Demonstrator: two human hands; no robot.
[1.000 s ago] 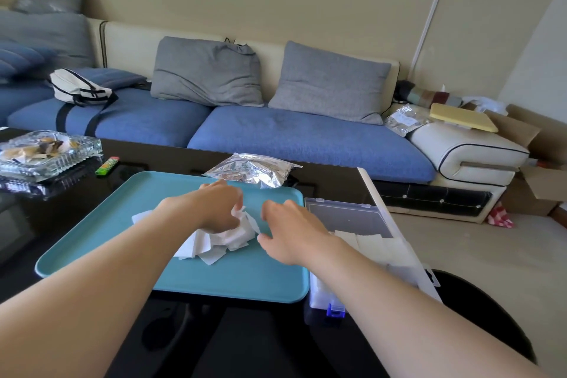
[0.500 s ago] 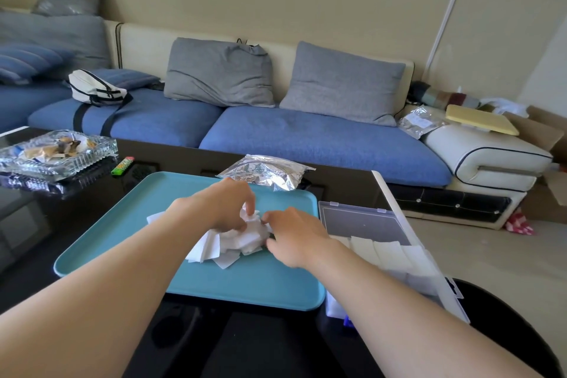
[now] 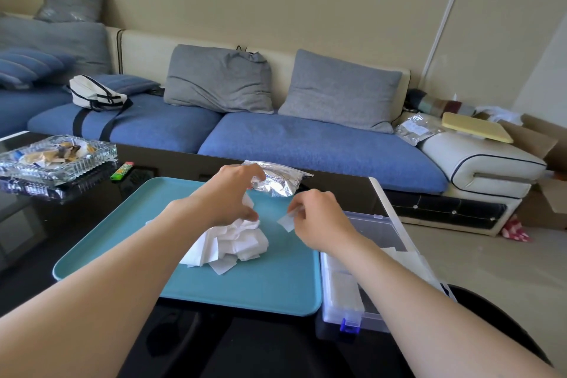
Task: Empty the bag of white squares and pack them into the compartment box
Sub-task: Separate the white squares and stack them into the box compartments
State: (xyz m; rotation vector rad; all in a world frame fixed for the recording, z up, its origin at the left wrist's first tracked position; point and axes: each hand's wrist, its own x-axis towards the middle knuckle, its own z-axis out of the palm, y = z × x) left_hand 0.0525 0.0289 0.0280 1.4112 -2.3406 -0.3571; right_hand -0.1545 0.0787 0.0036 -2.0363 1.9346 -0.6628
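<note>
My right hand point(image 3: 319, 218) pinches one white square point(image 3: 287, 222); my left hand point(image 3: 227, 196) lies loose on the pile point(image 3: 236, 242). Thin paper (weak pinch) could slip before the compartment box point(image 3: 330, 311).

The only camera rides on my head, facing forward and down. My left hand point(image 3: 227, 196) and right hand point(image 3: 319, 218) sit close below it, over the teal tray point(image 3: 276, 288). Its wide lens (straight lines bow at the edges) also takes in the blue sofa point(image 3: 306, 144) and the wall point(image 3: 306, 9) beyond.

Soft daylight, wide-angle bowing at edges
</note>
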